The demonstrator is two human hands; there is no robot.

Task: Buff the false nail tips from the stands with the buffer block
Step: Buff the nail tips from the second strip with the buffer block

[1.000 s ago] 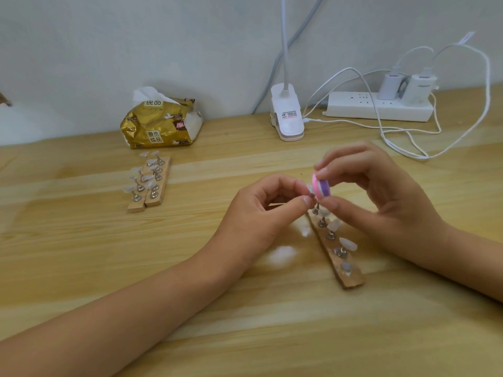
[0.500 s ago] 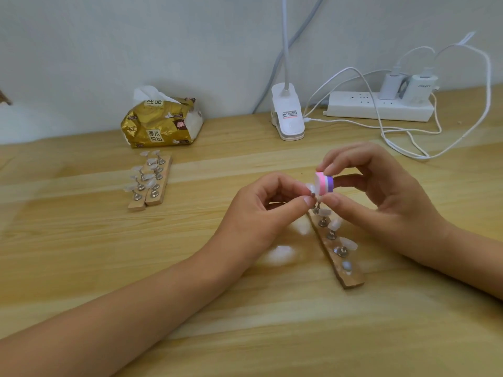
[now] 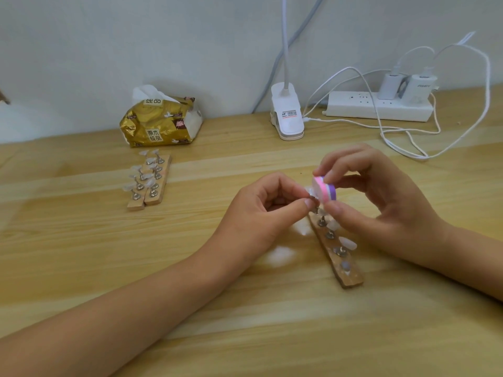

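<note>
Pinching a nail tip [image 3: 309, 190], left hand [image 3: 261, 210] meets buffer block [image 3: 324, 190] gripped by right hand [image 3: 381, 202].

A pale wooden table [image 3: 81, 268] carries everything. A wooden stand [image 3: 351, 278] lies on it directly under the right hand [image 3: 381, 202], running out toward the viewer. Two whitish patches [image 3: 280, 255] mark the wood just beside the left hand [image 3: 261, 213]. Well to the left of that hand and farther back lies a pair of stands [image 3: 151, 200], side by side and touching, with a gold tissue pack [image 3: 160, 126] behind them. Beyond both hands, by the wall, sit a white lamp clamp [image 3: 287, 115], a power strip [image 3: 378, 108] and looping white cables [image 3: 419, 156].
</note>
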